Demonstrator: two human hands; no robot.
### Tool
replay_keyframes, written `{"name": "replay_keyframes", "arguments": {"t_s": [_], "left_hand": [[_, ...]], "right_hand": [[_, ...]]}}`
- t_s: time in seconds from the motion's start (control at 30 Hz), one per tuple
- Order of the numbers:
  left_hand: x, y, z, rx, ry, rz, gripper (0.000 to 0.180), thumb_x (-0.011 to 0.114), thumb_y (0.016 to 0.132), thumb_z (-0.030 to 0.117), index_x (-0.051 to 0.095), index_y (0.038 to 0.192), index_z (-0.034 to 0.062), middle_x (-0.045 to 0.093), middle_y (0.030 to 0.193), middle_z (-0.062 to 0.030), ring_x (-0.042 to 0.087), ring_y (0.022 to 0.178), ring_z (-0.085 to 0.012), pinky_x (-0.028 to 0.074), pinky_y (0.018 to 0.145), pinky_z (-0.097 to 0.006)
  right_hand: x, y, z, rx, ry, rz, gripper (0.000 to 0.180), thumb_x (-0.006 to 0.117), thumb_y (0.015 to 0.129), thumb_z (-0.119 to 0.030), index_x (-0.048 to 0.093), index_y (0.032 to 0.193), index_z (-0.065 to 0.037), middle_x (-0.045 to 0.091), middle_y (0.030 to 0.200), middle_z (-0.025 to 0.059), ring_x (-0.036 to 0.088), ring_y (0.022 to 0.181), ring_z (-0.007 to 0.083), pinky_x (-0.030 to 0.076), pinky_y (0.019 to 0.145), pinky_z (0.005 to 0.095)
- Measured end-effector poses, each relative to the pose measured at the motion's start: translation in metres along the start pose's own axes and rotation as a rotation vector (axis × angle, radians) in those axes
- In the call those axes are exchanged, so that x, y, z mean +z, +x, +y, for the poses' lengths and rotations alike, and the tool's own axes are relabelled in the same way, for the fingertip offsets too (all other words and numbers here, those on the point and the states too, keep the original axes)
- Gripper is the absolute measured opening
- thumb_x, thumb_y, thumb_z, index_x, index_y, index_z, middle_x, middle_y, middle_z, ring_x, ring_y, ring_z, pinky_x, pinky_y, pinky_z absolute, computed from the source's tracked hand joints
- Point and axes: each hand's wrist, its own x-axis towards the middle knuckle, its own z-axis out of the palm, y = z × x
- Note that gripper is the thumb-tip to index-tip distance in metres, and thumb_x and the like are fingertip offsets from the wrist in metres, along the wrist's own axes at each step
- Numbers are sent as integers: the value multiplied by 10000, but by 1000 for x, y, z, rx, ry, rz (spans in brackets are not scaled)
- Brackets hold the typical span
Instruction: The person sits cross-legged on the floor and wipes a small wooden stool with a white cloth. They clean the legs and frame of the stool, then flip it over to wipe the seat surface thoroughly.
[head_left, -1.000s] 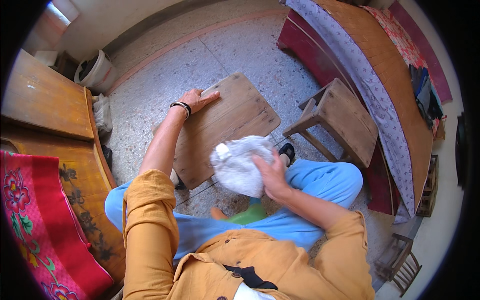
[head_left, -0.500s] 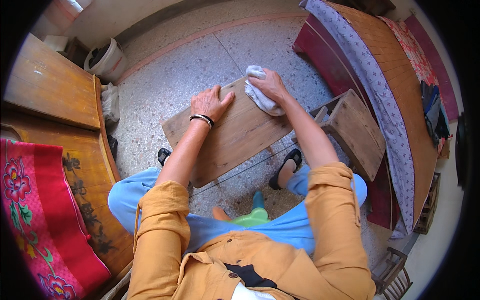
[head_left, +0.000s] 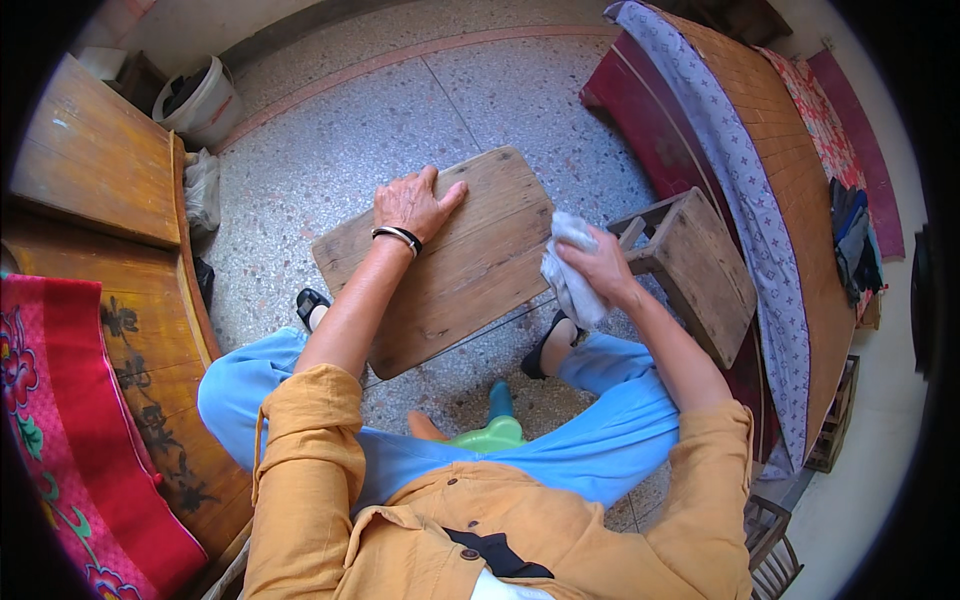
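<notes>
A rectangular wooden board [head_left: 470, 262] with rounded corners lies level in front of my knees; whatever supports it is hidden beneath. My left hand [head_left: 412, 207], with a dark and silver bracelet at the wrist, grips its far-left edge. The fingers curl over the rim and the thumb stretches across the top. Bunched in my closed right hand [head_left: 602, 265] is a pale grey-white rag [head_left: 572, 290], at the board's right end, just off its edge. Whether the rag touches that edge I cannot tell.
Close on the right stands a wooden stool [head_left: 705, 285], beside a bed [head_left: 780, 150] with a patterned cover. A wooden cabinet [head_left: 110, 180] with a red floral cloth [head_left: 80, 400] is on the left, near a white bucket [head_left: 205, 105]. Under me is a green plastic seat [head_left: 490, 435].
My right hand has drawn the rag off the board's far-right part, toward me and rightward past its end. The left hand keeps its grip on the far edge.
</notes>
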Motion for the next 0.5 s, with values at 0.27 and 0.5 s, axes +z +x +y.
{"name": "replay_keyframes", "arguments": {"t_s": [0.27,0.5], "left_hand": [[0,2,2,29,-41,28,538,480,824,604,628,900,92,666,918,-134,626,887,-299,435,789,-447],[-17,-73,-33,79,81,386,650,672,783,408,468,1302,75,513,1223,-177,384,1238,-322,306,1035,-410]], "right_hand": [[26,144,-43,-47,-49,-70,386,708,775,-271,650,1051,-8,673,960,65,605,830,132,486,746,288],[19,117,-28,52,87,-147,433,685,807,-331,633,1123,-40,644,1044,65,583,947,138,455,838,282]]}}
